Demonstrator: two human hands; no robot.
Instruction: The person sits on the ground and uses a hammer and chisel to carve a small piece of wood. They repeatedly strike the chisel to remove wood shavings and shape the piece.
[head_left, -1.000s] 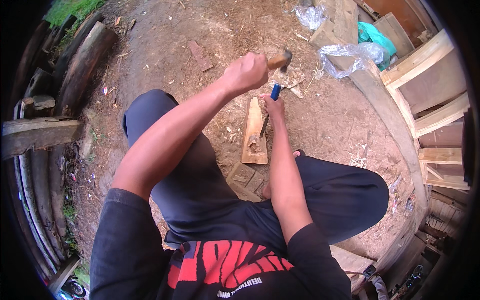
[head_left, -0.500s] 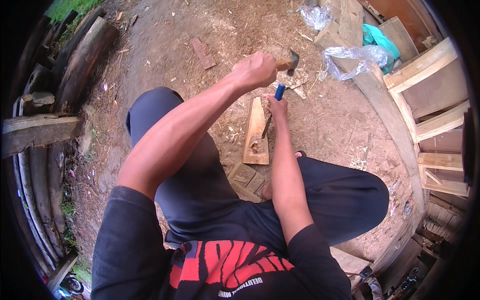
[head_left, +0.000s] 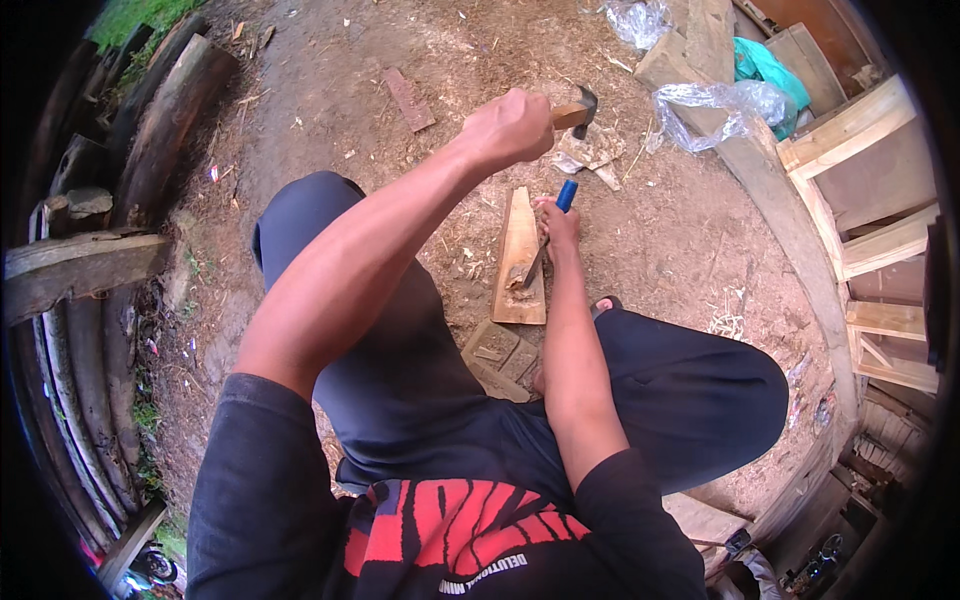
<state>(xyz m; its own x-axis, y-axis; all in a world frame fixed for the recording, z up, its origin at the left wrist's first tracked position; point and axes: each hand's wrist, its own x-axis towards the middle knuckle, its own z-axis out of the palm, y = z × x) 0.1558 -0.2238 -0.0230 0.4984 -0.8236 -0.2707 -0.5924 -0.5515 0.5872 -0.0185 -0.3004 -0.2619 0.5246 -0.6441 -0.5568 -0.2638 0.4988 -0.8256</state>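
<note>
Wooden plank (head_left: 520, 258) lies on the dirt ground (head_left: 330, 110) just ahead of the person's knees, unmoved since a moment ago. On it, the right hand (head_left: 558, 222) stays wrapped around the blue-handled chisel (head_left: 553, 225), blade slanting down onto the plank. Beyond the plank, the left hand (head_left: 512, 128), fisted on the hammer (head_left: 575, 112), has lifted slightly higher, arm outstretched.

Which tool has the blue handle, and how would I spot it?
Find the pale wooden board lying on the dirt between the person's knees. The right hand holds a chisel slanted onto it. Its bright blue handle sets it apart from the wooden-handled hammer in the left hand.
</note>
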